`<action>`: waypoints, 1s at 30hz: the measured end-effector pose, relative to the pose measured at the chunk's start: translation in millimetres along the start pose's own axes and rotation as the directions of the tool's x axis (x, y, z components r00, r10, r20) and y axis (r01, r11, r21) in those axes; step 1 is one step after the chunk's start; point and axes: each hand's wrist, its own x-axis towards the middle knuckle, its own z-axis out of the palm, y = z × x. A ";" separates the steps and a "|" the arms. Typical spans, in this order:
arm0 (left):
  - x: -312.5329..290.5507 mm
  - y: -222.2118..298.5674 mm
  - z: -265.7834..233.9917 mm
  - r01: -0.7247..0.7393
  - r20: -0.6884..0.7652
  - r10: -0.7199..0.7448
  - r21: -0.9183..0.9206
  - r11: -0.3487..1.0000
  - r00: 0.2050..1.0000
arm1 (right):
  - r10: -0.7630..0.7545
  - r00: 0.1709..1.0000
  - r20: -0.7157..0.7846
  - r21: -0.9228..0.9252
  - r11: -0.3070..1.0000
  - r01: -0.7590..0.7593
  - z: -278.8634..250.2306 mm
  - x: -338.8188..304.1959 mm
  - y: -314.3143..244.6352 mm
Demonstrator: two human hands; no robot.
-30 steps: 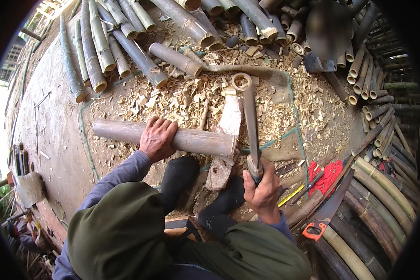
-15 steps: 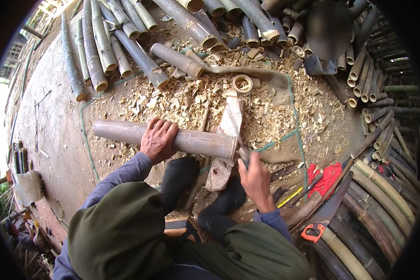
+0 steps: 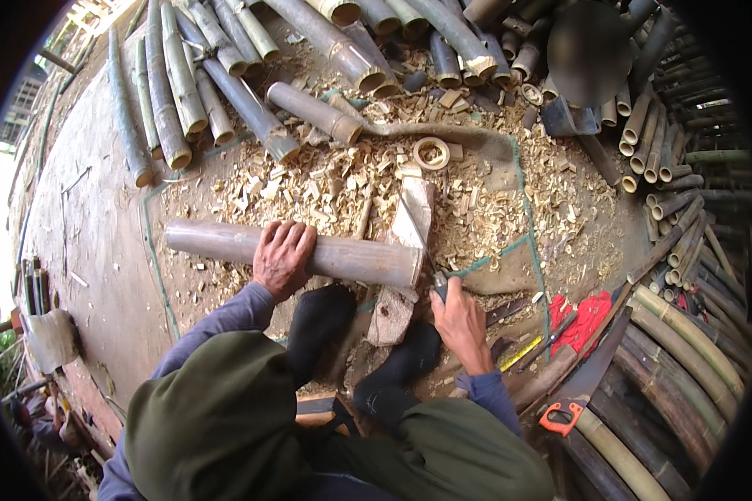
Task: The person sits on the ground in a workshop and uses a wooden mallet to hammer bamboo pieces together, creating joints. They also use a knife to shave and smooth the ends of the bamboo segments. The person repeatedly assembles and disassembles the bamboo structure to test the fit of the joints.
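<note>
The left hand (image 3: pixel 284 259) is curled over the middle of a thick bamboo tube (image 3: pixel 363 258), which runs from near the left edge of the green-edged mat (image 3: pixel 149 238) to a pale wooden block (image 3: pixel 391 316), its right end resting across the block. The right hand (image 3: pixel 461 319) is closed firmly around the dark handle of a long blade (image 3: pixel 415 225), seen nearly edge-on just beside that end; whether they touch I cannot tell. Toward the mat's far edge, a cut bamboo ring (image 3: pixel 448 152) lies among wood shavings (image 3: pixel 326 185), and an orange-handled handsaw (image 3: pixel 591 371) lies beyond its right edge.
</note>
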 end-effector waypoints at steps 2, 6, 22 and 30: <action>-3.1 0.6 0.5 0.006 -0.006 -0.006 0.005 1.000 1.000 | -0.028 0.999 -0.019 0.080 0.996 0.030 -28.3 -4.8 -23.0; -3.3 -1.5 -1.6 0.014 -0.002 -0.014 0.004 1.000 1.000 | -0.185 0.921 -0.343 0.300 0.907 0.294 -61.0 -18.1 -63.5; 45.6 -32.8 -38.9 -0.015 0.605 0.080 -0.111 0.994 0.793 | -0.134 0.929 -0.345 0.312 0.917 0.248 -58.4 -40.4 -60.1; 48.2 -30.4 -29.2 0.050 0.559 0.057 -0.175 0.983 0.827 | -0.012 0.990 -0.142 -0.026 1.000 0.008 8.8 -7.0 -11.3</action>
